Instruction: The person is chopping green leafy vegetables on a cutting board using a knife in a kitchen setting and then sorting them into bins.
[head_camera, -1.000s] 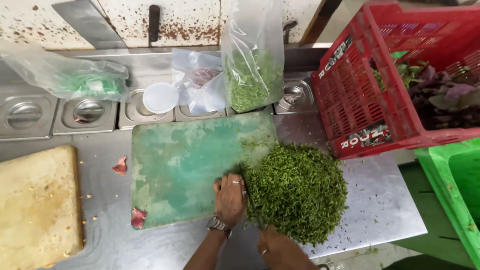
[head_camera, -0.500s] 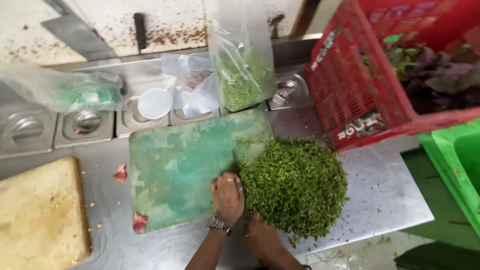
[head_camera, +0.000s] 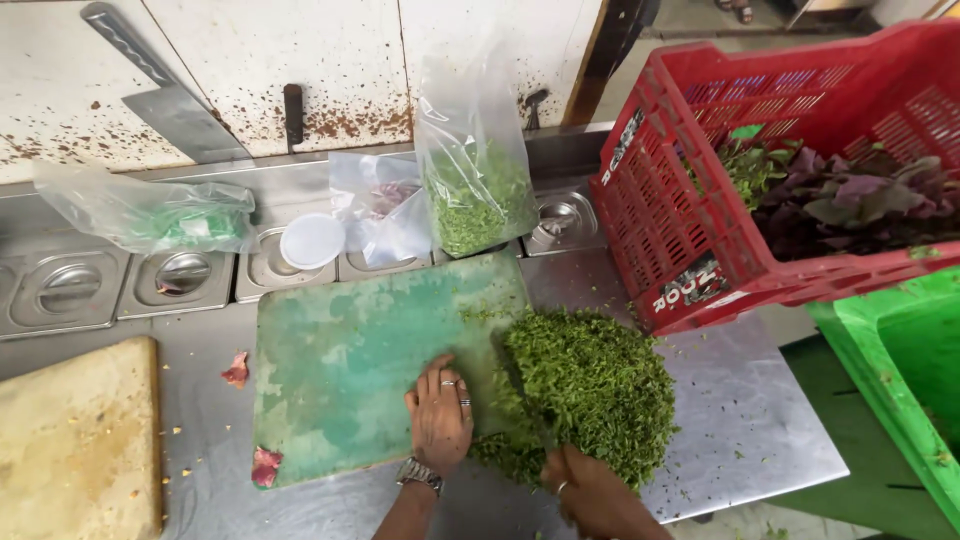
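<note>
Green chopped herbs (head_camera: 590, 390) heaped at desk's (head_camera: 745, 430) front edge, just right of left hand (head_camera: 440, 415) flat, open; right hand (head_camera: 590, 492) nearer, closed on knife (head_camera: 525, 400) blade in pile.

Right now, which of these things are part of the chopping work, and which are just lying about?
In use: chopped greens; green cutting board; left hand, flat on the board; right hand, at the pile's edge.

Lying about: red crate; bag of greens; white lid; wooden board.
</note>
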